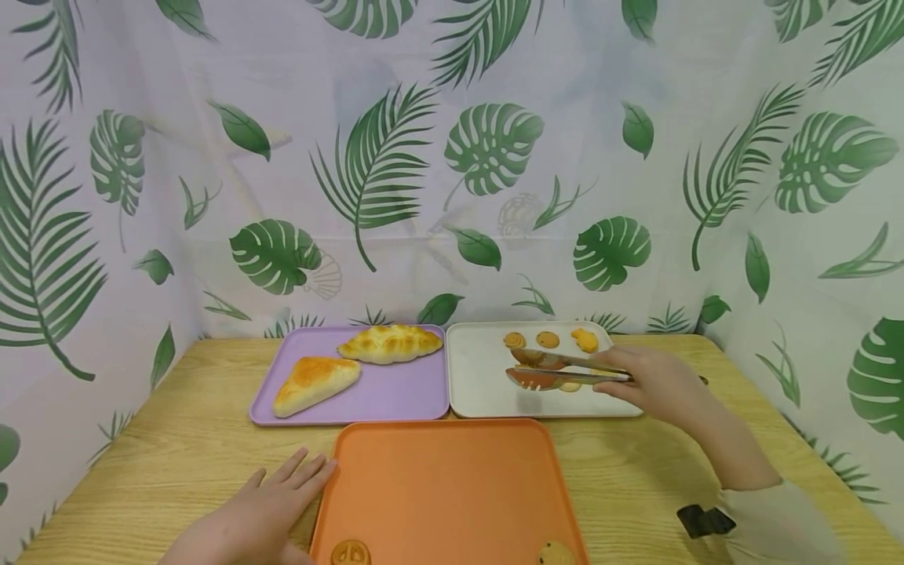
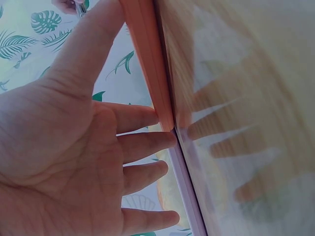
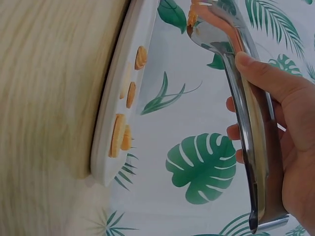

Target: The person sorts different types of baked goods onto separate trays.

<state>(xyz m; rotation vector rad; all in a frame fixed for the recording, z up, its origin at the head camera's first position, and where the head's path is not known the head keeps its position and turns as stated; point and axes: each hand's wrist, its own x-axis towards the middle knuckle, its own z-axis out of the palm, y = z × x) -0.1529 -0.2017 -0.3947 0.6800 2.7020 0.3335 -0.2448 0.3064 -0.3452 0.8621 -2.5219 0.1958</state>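
Observation:
My right hand (image 1: 660,384) grips metal tongs (image 1: 540,359) above the cream tray (image 1: 473,392). In the right wrist view, thumb and fingers wrap the tongs' arms, and a small orange-brown piece (image 3: 192,15) shows at their tips, partly cut off by the frame. Below and behind the tongs lie a swirled cookie (image 1: 515,340), a round cookie (image 1: 547,339), a yellow shaped cookie (image 1: 585,339) and a pale one (image 1: 570,387), partly hidden. My left hand (image 1: 257,510) has its fingers extended against the left edge of the orange tray (image 1: 445,486).
On the purple tray (image 1: 402,400) at back left are a triangular bread (image 1: 315,383) and a long braided bread (image 1: 390,344). The orange tray's near corners hold a brown cookie (image 1: 351,552) and a paler cookie (image 1: 556,554). A leaf-print cloth (image 1: 395,290) stands behind the wooden table (image 1: 176,439).

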